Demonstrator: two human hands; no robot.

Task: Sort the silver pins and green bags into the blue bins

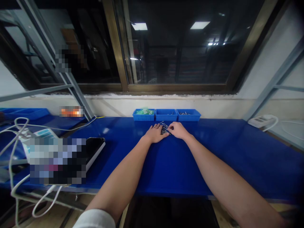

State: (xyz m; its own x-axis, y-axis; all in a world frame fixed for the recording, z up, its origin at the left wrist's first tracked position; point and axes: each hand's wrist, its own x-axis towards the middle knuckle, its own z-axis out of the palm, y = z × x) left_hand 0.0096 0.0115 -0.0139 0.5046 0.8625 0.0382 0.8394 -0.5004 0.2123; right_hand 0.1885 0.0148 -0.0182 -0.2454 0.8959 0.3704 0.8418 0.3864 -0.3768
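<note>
A small pile of thin metal pieces that look like screws or nails (164,129) lies on the blue tabletop (175,164) between my hands. My left hand (155,133) rests flat at the pile's left side, fingers stretched out and thumb along its near edge. At the right side, my right hand (178,130) has its fingers curled into a pinch by the pile; what they hold, if anything, is too small to make out. Beyond the hands stand three blue bins: the left bin (143,117) holds green-tinted plastic packets, the middle bin (166,117) and right bin (188,117) small metal pieces.
On the left, a dark flat device (96,145), partly blurred out, lies near white cables (11,174). A white power strip (261,121) sits at the far right. Grey metal posts (82,98) rise at both sides, and a window (180,47) is behind the table.
</note>
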